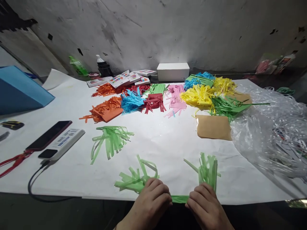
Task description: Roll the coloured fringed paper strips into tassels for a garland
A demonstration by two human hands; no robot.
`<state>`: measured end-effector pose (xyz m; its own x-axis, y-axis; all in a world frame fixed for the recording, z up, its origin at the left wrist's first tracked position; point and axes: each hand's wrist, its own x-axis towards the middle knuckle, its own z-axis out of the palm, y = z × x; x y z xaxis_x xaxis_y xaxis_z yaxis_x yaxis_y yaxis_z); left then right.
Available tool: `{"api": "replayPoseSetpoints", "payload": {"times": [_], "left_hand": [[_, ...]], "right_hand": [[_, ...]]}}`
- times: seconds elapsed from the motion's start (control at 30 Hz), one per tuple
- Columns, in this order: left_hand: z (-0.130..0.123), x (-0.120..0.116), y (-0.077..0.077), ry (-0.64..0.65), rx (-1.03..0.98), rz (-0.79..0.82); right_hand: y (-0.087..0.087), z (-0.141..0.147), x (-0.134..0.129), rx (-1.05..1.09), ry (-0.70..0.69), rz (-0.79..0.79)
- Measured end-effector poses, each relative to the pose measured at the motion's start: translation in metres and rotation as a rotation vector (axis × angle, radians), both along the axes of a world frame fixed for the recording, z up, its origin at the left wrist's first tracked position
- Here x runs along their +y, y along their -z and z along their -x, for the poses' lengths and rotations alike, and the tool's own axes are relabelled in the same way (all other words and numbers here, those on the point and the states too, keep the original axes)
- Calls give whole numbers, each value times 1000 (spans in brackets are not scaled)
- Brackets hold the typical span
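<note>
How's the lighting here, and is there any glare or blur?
In the head view, the white paper is bright while the lower corners are dark; in that same view, the clear plastic glints, and the green fringe at the hands shows no obvious blur.

left hand (pixel 153 198): bare, smoothly rounded | right hand (pixel 205 202): bare, likewise rounded | wrists (pixel 128 221): uncovered down to the six-o'clock edge of view

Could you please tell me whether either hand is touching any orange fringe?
No, the left hand and right hand both hold green paper, while the orange fringe lies farther back.
</note>
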<state>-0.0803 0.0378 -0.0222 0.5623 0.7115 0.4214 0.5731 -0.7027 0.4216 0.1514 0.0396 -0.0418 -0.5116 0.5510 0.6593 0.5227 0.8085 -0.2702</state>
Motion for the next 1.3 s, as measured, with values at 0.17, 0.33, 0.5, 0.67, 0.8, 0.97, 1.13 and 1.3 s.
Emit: {"api": "replayPoseSetpoints", "payload": {"times": [0.17,0.33,0.5,0.67,0.8,0.97,1.13,1.3], "left_hand": [[-7,-5,-4,-127,36,87],[-10,-6,-8,-159,77,128],[-11,-6,-6,-200,114,115],[-16,-7,-4,-280,130,96],[-16,-4,-2,-223,72,46],[-13,-2,-1,-126,-9,-59],[-17,-14,5,-117,-71,-84],[-22,-26,-8,-26,-277,224]], "right_hand": [[9,5,-8,50,163,111],[8,6,-10,-11,206,92],[3,7,-8,24,200,140],[-7,11,-7,57,327,185],[-10,9,-6,2,242,155],[3,13,-10,33,145,20],[1,12,-14,106,119,-39],[-25,-5,-14,127,54,-133]]}}
